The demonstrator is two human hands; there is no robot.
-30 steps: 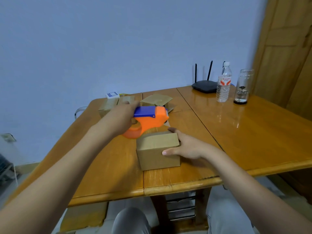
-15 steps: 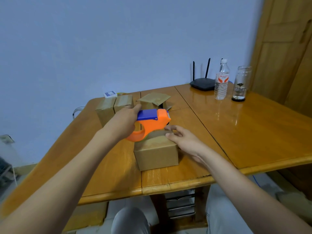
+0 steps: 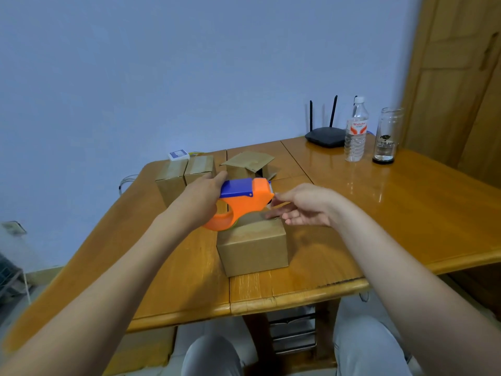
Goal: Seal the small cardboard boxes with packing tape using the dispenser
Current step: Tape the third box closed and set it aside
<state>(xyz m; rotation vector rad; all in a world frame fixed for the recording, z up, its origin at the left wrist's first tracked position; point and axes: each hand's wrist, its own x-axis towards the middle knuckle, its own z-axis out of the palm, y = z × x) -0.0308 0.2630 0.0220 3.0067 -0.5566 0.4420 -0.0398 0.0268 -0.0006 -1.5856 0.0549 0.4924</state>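
Left hand (image 3: 200, 198) grip wrapped round tape dispenser (image 3: 244, 198) above box (image 3: 253, 246); right hand (image 3: 306, 204) fingers loose at its nose.

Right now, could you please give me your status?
Left hand grips orange-and-blue plastic tape dispenser. Right hand reaching at its front, above small brown cardboard box. Nothing blocking.

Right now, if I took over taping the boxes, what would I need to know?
Left hand grips the orange tape dispenser, held at the far top edge of the near box. Right hand is at the dispenser's front end, fingers seemingly pinching the tape end; hard to tell. Two boxes at the back look taped. An open box waits behind. Left to do: tape the near box, then the open one.
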